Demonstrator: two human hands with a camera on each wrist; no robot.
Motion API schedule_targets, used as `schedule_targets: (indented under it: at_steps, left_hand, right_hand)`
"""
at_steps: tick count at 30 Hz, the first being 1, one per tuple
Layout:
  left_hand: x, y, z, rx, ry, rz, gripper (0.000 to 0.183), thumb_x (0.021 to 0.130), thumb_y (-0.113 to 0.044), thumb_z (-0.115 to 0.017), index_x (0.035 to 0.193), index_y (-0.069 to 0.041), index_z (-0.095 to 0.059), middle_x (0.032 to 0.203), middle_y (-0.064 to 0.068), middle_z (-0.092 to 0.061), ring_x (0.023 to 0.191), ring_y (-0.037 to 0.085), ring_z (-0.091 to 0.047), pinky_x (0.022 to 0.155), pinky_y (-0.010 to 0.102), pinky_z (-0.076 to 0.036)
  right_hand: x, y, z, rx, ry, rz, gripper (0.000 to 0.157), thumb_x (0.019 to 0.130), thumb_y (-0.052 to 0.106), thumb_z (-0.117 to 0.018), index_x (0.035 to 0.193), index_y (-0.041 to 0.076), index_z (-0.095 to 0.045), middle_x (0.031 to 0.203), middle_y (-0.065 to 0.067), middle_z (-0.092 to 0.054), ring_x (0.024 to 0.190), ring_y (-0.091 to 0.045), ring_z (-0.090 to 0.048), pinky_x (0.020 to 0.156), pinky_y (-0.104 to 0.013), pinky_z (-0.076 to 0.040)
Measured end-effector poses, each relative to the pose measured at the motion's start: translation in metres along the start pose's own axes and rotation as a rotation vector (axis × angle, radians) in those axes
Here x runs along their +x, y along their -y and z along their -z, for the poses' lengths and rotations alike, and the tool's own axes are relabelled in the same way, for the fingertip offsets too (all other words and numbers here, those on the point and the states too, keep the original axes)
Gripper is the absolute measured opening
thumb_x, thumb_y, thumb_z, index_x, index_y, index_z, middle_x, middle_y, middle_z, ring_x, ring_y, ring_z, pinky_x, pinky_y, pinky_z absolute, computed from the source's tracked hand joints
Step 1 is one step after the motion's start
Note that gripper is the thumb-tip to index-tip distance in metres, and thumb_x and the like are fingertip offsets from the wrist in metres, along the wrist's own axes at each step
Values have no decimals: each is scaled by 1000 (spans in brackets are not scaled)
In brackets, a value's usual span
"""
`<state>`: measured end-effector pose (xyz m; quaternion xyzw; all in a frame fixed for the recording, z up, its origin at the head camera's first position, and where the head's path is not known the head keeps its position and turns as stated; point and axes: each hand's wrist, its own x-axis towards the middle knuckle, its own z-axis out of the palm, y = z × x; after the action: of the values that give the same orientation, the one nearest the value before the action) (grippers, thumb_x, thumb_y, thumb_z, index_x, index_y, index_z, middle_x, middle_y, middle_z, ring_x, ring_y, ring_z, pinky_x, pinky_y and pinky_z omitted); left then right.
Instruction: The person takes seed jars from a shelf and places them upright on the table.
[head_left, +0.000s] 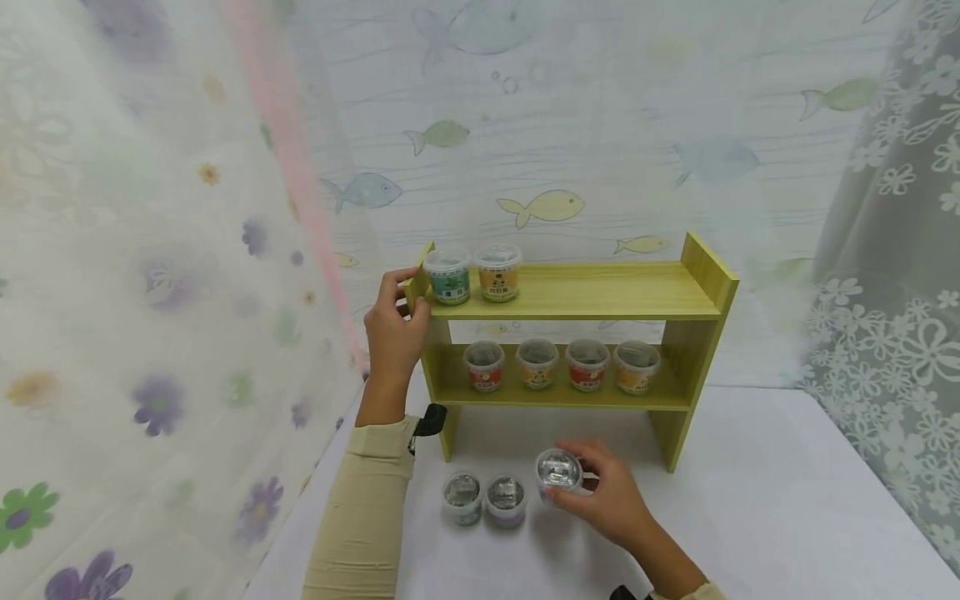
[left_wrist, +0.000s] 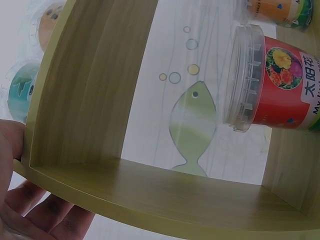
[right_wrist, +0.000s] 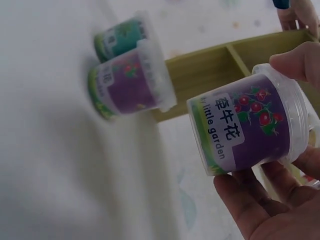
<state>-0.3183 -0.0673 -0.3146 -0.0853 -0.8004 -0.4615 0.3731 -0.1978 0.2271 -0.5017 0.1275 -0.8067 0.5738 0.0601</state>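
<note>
My right hand [head_left: 611,496] holds a small plastic tub [right_wrist: 245,122] with a purple label, a flower picture and a clear lid, thumb on one side and fingers on the other. In the head view this tub is above the table, right of two lidded tubs: one purple-labelled [head_left: 506,502], one teal-labelled [head_left: 462,498]. My left hand [head_left: 395,323] grips the upper left side panel of a wooden two-tier shelf [head_left: 600,287], its thumb in front and fingers round the outside. Beside that hand, a teal-labelled tub [head_left: 447,277] and an orange-labelled tub [head_left: 498,275] stand on the top tier.
Several tubs line the lower tier, including a red-labelled one [head_left: 484,367] at its left end. The shelf stands on a white-covered table [head_left: 772,483]. Behind it hangs a fish-print curtain [head_left: 600,108]; a flowered curtain [head_left: 172,292] hangs at left, grey lace [head_left: 892,333] at right.
</note>
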Motion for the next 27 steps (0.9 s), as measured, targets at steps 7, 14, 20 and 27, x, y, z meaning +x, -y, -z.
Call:
schedule_targets:
  at_steps: [7,14,20,27]
  left_hand:
    - [0,1,-2,1,8,8,39,99,-15,-58,136,-27,-59,120,17,-72,93,33,-78,71,47,-63]
    - [0,3,-2,7,-4,14,40,98,-14,-59,136,-27,-60,120,17,-73,91,32,-78,70,47,-63]
    - [0,2,-1,0,-11,19,39,98,-14,-59,135,-27,-60,121,17,-73,90,31,-78,72,47,-63]
    - [0,3,-2,2,-14,8,39,98,-14,-59,135,-27,-60,118,17,-73,90,32,-78,71,47,-63]
  right_hand:
    - [-3,-17,-7,-46,-2,-42,63,69,23,-97,126,15,-72,117,-1,-68,103,-14,-64,82,-28,-59]
    - [-7,-34,-15,-60,27,-60,66,70,22,-96,129,10,-70,118,-2,-66,106,-15,-65,80,-25,-60]
    - [-10,-42,-20,-72,44,-53,66,70,25,-96,128,10,-69,118,-3,-67,106,-19,-67,79,-24,-59]
    - [-11,-46,-24,-91,69,-52,68,70,28,-96,130,9,-67,122,-4,-67,110,-25,-67,78,-21,-58]
